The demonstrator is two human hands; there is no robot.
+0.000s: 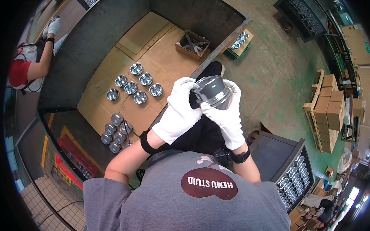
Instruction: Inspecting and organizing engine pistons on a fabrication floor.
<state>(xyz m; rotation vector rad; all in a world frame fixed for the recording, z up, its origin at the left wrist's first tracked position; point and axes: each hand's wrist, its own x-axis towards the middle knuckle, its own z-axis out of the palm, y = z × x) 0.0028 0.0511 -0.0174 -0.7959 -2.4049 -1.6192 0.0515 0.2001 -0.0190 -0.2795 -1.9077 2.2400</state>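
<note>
A metal engine piston [213, 89] with a dark grey skirt and bright ring grooves is held up in front of my body, over the bin's near edge. My left hand [181, 110], in a white glove, grips its left side with curled fingers. On the other side my right hand [226, 116], gloved too, wraps round its right and lower edge. Several shiny pistons [131, 87] stand on the cardboard [104, 79] to the left, hollow side up. Closer to me, another group of pistons [119, 137] sits with flat round faces up.
A small cardboard box [192, 45] with dark flat pieces stands at the bin's far right. Dark metal walls [94, 31] edge the bin. More pistons [240, 40] rest on a stool, others fill a rack [295, 179] at lower right. Another person [30, 68] works at far left.
</note>
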